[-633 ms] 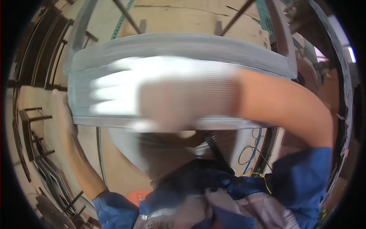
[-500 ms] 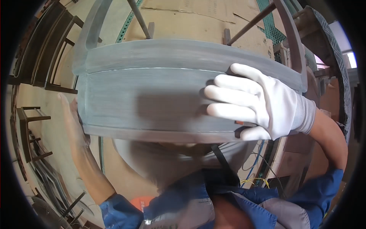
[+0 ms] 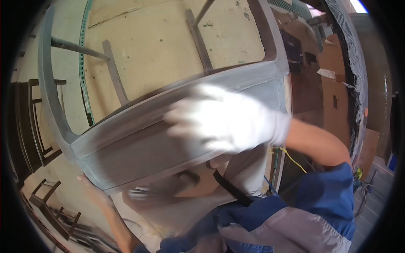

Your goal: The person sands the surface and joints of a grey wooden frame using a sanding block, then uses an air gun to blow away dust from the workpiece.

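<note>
A grey wooden chair frame (image 3: 126, 162) lies tilted across my front, with a broad panel towards me and its legs and thin rails pointing away. My left hand (image 3: 96, 193), bare, grips the panel's near left corner; part of its fingers is hidden behind the wood. Over the right half of the panel is my right hand (image 3: 230, 120) in a white knitted glove, smeared by motion. Its fingers point left along the grain. Whether anything lies under the palm is hidden.
Beneath the chair frame is a cardboard-covered surface (image 3: 147, 46) edged by a green perforated strip (image 3: 82, 63). Dark wooden chairs (image 3: 38, 122) stand at the left. A yellow cable (image 3: 294, 160) runs near my right elbow. Brown cardboard (image 3: 333, 71) is on the right.
The chair frame has turned in view, its left end now lower and its right end higher. My gloved right hand has shifted left over the panel. My left hand stays at the left end.
</note>
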The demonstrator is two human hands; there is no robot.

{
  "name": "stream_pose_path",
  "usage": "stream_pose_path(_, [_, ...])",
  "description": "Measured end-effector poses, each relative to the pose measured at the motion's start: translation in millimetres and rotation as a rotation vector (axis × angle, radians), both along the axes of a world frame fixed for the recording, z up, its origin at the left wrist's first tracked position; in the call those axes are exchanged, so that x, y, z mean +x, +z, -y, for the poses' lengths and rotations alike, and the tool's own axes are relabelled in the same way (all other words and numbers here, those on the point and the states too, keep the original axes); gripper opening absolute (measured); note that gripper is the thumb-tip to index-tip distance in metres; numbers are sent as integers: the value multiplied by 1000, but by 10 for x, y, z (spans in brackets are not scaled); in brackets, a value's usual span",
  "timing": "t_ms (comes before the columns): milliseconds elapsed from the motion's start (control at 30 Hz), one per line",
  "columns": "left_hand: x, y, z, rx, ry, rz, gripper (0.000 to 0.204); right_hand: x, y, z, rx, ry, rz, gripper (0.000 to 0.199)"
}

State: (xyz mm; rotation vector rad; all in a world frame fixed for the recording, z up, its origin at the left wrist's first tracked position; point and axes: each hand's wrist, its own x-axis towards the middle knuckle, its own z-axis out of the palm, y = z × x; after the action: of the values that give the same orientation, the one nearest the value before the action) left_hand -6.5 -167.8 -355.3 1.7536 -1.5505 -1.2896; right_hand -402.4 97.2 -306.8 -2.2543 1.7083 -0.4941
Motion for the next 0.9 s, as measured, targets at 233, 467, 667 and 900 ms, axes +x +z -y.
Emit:
stream_pose_path(233, [202,-122,194,-205,-195,471,76,-146,324,-394,107,-506,249,69])
stream_pose_path(467, [-184,138,55,-120,-144,626,84,1368,110,1060,-214,-723,-32,30])
stream_pose_path(667, [-274,216,96,-80,-188,567,84,1372,259,781,-18,-683,-58,20])
stream_pose_path(900, [-430,682,344,-488,-718,597,54,1759,404,245,113,-1236,210,48])
